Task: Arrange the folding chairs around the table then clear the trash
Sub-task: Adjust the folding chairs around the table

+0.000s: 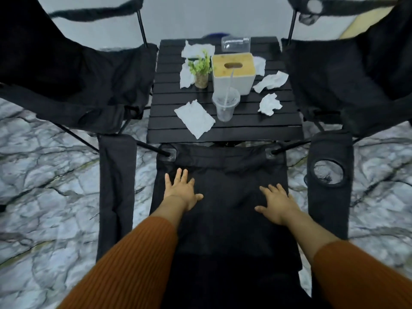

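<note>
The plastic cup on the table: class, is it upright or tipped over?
Upright: the plastic cup stands on its base on the table, rim upward, a straw rising from it.

A potted plant stands beside a tissue box.

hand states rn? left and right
Left hand: open, fingers spread flat on the near chair's seat, holding nothing.
Right hand: open, flat on the same seat, holding nothing.

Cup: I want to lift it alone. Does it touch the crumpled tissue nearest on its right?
Apart. The head view shows bare black slats of the table between the cup and the tissue.
</note>
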Available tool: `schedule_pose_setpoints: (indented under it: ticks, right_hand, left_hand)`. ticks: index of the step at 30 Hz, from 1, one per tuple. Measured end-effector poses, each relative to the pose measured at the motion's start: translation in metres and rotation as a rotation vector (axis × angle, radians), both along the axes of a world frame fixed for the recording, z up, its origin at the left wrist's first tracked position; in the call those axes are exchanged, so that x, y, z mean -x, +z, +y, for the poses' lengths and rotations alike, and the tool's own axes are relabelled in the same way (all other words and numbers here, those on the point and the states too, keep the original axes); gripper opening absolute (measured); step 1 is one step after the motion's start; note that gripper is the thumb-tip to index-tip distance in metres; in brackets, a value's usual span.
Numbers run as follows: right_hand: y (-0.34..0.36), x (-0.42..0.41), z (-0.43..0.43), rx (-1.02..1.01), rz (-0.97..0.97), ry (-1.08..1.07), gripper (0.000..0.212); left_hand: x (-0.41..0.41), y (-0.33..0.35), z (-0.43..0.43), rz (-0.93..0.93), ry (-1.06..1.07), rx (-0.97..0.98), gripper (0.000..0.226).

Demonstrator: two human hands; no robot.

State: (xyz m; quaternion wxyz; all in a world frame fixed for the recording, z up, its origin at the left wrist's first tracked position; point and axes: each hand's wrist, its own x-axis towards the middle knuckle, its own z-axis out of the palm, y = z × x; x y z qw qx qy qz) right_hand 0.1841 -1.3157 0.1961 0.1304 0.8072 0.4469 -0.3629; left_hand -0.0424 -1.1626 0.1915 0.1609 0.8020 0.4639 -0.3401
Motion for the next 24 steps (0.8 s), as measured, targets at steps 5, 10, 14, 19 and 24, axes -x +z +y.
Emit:
schedule_pose_setpoints:
  ticks: [5, 10, 14, 19, 24]
  right_hand:
    - [0.095, 0.008, -0.028, -0.073, 0.062, 0.033, 0.068]
    - [0.184, 0.016, -0.074, -0.187, 0.137, -0.008, 0.056]
    - [0.241, 0.036, -0.127, -0.326, 0.269, -0.059, 0.057]
    - [0.289, 0.062, -0.207, -0.493, 0.396, -0.185, 0.076]
    - [0.289, 0.063, -0.264, -0.468, 0.360, -0.164, 0.069]
  left_hand:
    - [0.010, 0.098, -0.035, -0.054, 0.066, 0.012, 0.065]
    - [0.040, 0.195, -0.094, -0.314, 0.243, -0.065, 0.048]
    - [0.075, 0.257, -0.145, -0.555, 0.336, -0.204, 0.030]
    - [0.136, 0.294, -0.186, -0.526, 0.201, -0.456, 0.038]
    - [0.204, 0.296, -0.198, -0.457, 0.397, -0.227, 0.049]
